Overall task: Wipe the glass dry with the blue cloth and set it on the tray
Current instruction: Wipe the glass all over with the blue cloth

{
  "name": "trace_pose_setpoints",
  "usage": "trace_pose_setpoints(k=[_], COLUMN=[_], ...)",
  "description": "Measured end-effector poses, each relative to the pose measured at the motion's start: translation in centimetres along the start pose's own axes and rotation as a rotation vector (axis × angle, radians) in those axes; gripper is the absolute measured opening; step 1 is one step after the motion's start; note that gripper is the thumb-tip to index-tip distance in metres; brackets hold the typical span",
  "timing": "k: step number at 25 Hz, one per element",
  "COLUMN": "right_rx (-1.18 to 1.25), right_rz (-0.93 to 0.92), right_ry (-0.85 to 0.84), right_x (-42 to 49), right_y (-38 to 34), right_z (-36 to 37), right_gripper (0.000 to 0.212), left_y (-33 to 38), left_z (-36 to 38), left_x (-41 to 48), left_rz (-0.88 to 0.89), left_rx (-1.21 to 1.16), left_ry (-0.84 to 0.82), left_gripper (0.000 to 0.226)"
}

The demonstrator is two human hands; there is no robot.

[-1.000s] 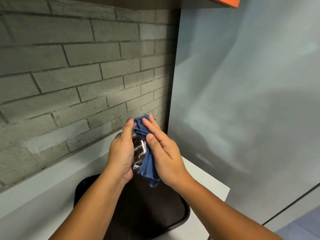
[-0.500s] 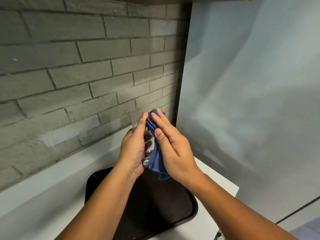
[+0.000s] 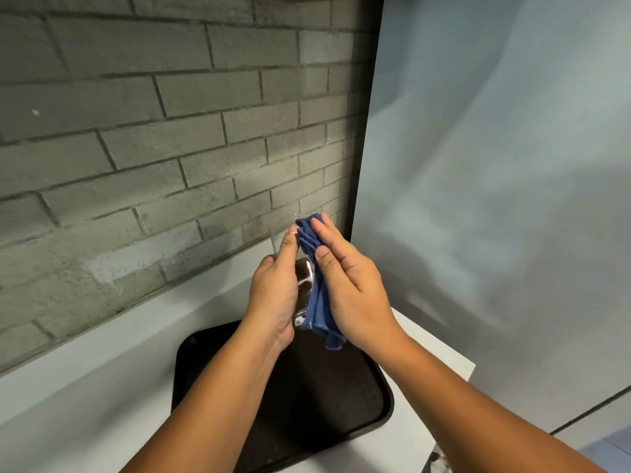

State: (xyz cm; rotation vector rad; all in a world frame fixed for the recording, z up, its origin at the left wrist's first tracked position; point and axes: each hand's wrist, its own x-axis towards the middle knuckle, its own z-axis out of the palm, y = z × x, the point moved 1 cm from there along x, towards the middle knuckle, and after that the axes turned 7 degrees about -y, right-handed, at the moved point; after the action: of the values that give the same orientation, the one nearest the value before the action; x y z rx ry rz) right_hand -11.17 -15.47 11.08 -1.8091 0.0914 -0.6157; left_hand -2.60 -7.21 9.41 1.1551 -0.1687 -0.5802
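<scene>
A clear drinking glass [image 3: 305, 278] is held upright in the air above the tray, gripped by my left hand [image 3: 275, 291] from the left side. My right hand [image 3: 351, 288] presses a folded blue cloth [image 3: 317, 302] flat against the glass's right side, fingers stretched along it. The cloth's top edge reaches the rim and its lower end hangs below the glass. Most of the glass is hidden between hands and cloth. Below them a dark brown tray [image 3: 341, 397] lies on the white counter with nothing on its visible surface.
A grey brick wall [image 3: 153, 148] rises behind the white counter [image 3: 85, 387]. A pale blue panel [image 3: 495, 199] stands close on the right. The counter's right edge [image 3: 457, 380] drops off just past the tray.
Both hands with the glass and cloth keep the same grip; they sit slightly further right in the view as the camera shifted. The right fingers have slid a little along the cloth.
</scene>
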Motion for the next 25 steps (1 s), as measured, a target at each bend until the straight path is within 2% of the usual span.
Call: trace_pose_setpoints(k=[2, 5, 9, 12, 16, 17, 19, 21, 22, 25], right_rx=[-0.007, 0.105, -0.013, 0.115, -0.029, 0.056, 0.418, 0.559, 0.491, 0.091], right_rz=[-0.035, 0.045, -0.041, 0.068, -0.070, -0.046, 0.126, 0.204, 0.158, -0.071], right_ry=[-0.015, 0.043, 0.001, 0.039, -0.020, -0.001, 0.069, 0.114, 0.091, -0.018], right_x=[-0.1, 0.4, -0.2, 0.2, -0.6, -0.3, 0.2, -0.1, -0.4, -1.2], right_y=[0.1, 0.4, 0.3, 0.3, 0.1, 0.3, 0.6, 0.1, -0.3, -0.6], right_z=[0.0, -0.5, -0.1, -0.5, 0.3, 0.0, -0.7, -0.7, -0.5, -0.3], right_gripper=[0.045, 0.044, 0.045, 0.044, 0.044, 0.043, 0.039, 0.036, 0.037, 0.040], left_y=[0.2, 0.3, 0.5, 0.5, 0.3, 0.2, 0.0, -0.2, -0.2, 0.1], left_z=[0.2, 0.4, 0.5, 0.2, -0.2, -0.3, -0.4, -0.4, -0.4, -0.5], left_x=[-0.1, -0.5, -0.6, -0.6, -0.7, -0.8, -1.0, -1.1, -1.1, -0.6], left_rz=[0.009, 0.010, 0.026, 0.031, -0.019, -0.026, -0.051, -0.111, -0.141, -0.156], left_rx=[0.005, 0.036, 0.036, 0.053, 0.035, 0.020, -0.059, -0.137, -0.167, -0.237], left_ry=[0.004, 0.000, 0.006, -0.009, -0.019, -0.024, -0.062, -0.114, -0.138, -0.181], left_gripper=[0.054, 0.057, 0.058, 0.060, 0.052, 0.050, 0.050, 0.060, 0.066, 0.067])
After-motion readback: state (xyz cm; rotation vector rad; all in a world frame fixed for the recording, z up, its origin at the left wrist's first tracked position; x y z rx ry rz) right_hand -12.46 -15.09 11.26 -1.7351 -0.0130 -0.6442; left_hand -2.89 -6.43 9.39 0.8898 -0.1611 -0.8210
